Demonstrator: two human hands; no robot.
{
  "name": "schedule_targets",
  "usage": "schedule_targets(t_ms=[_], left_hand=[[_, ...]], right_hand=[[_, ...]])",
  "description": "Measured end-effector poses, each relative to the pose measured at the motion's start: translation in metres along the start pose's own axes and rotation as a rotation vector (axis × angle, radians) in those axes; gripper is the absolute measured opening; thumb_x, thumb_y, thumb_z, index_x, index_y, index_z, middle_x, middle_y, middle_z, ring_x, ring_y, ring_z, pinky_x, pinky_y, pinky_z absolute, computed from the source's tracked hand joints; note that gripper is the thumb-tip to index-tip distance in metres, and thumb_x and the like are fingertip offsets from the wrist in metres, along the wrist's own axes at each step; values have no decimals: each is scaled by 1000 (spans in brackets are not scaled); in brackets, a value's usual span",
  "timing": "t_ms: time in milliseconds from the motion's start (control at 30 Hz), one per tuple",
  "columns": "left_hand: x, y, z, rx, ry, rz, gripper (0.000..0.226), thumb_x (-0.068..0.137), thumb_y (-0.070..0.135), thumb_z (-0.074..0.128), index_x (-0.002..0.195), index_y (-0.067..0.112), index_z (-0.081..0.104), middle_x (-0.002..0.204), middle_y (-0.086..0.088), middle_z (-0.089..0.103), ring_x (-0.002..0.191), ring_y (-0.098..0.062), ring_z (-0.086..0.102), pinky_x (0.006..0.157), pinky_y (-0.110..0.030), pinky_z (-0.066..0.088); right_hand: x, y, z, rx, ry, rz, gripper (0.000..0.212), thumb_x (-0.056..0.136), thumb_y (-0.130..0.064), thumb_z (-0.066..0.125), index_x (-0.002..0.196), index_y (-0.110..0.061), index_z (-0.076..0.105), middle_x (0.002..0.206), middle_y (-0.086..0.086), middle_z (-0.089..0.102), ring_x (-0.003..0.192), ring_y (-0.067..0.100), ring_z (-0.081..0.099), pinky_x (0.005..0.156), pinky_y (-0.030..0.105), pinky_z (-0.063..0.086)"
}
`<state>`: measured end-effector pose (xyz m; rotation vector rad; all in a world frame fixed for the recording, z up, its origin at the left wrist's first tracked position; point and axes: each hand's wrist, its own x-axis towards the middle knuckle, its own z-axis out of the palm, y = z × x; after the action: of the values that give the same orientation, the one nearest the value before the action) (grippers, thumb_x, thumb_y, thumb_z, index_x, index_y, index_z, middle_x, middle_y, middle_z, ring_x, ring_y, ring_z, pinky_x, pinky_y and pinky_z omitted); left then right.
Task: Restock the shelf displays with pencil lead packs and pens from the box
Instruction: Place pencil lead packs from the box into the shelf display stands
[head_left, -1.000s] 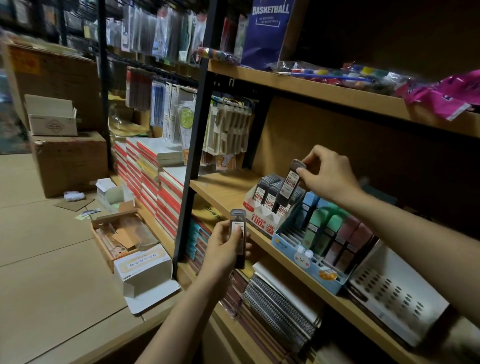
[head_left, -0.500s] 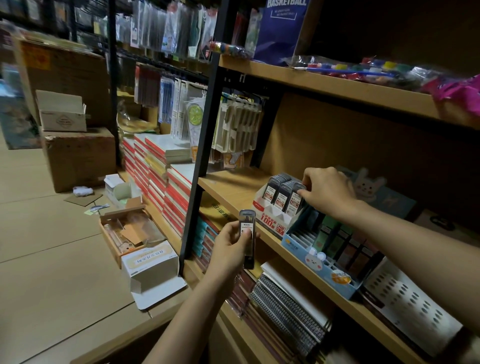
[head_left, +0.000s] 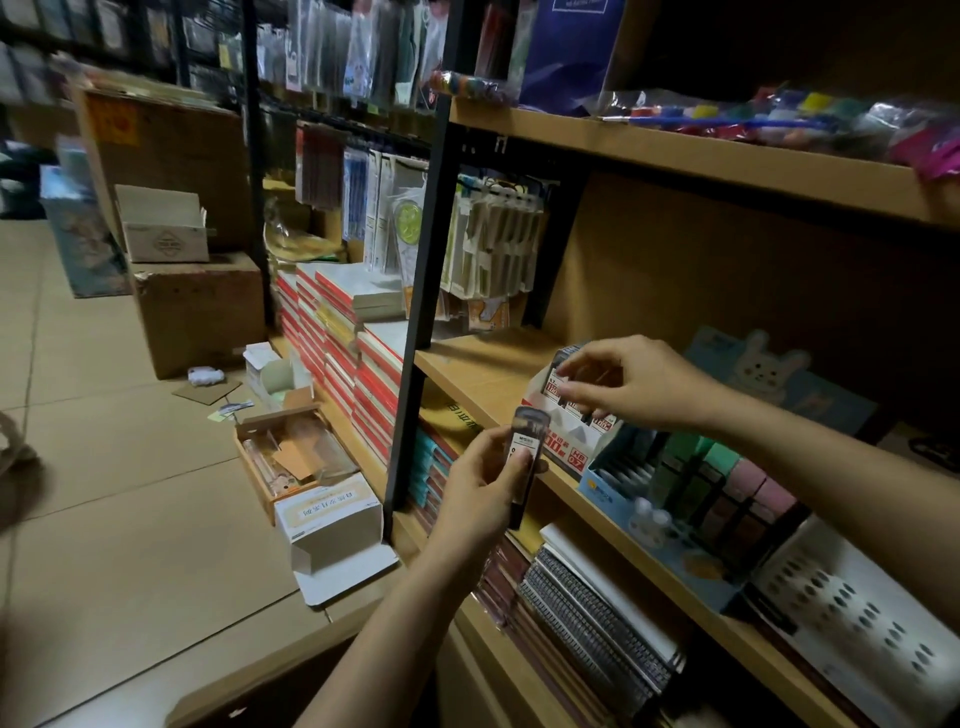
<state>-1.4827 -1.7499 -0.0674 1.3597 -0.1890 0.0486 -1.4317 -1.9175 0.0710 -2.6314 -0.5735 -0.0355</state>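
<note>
A white and red display box (head_left: 571, 441) stands on the middle wooden shelf (head_left: 467, 369) with dark pencil lead packs upright in it. My right hand (head_left: 639, 382) hovers over the box, thumb and index finger pinching the top of a lead pack (head_left: 563, 361) that stands among the others. My left hand (head_left: 483, 493) is lower, in front of the shelf edge, and grips another slim dark lead pack (head_left: 524, 452) upright. A white open box (head_left: 332, 519) lies on the floor by the shelf post.
A blue display box (head_left: 613, 493) of coloured packs sits right of the lead box, then a white perforated tray (head_left: 857, 613). Spiral notebooks (head_left: 592, 618) fill the shelf below. An open cardboard box (head_left: 291, 452) and larger cartons (head_left: 197, 312) stand on the floor at left.
My right hand lowered the pack it held into the display box and now stays at the packs' tops. My left hand has risen closer to the box with its pack.
</note>
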Motion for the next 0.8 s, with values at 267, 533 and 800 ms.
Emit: schedule_targets(t_ms=[267,533,800], left_hand=[[34,23,18,110,19,-22,47,90,25,64,134,23,48,124,0,58,100,-10,63,73,-21,55],[68,1,35,509,45,-56,124,59,37,90,154,18,12,156,-1,17,141,-20,27,116,-44,32],[86,-14,46,467,69,-34,121,55,35,92,151,22,19,150,0,29,135,-19,36,112,-43,38]], right_hand=[[21,2,-14,-44,114,-16,19,81,-30,77,98,-29,69,84,-16,65,76,-4,64,59,11,49],[60,28,-23,-61,406,141,15,82,-19,74,96,-21,70,89,-4,68,83,11,64,68,26,52],[74,39,4,-99,338,154,11,78,-26,77,84,-29,69,83,-4,70,78,12,65,64,25,51]])
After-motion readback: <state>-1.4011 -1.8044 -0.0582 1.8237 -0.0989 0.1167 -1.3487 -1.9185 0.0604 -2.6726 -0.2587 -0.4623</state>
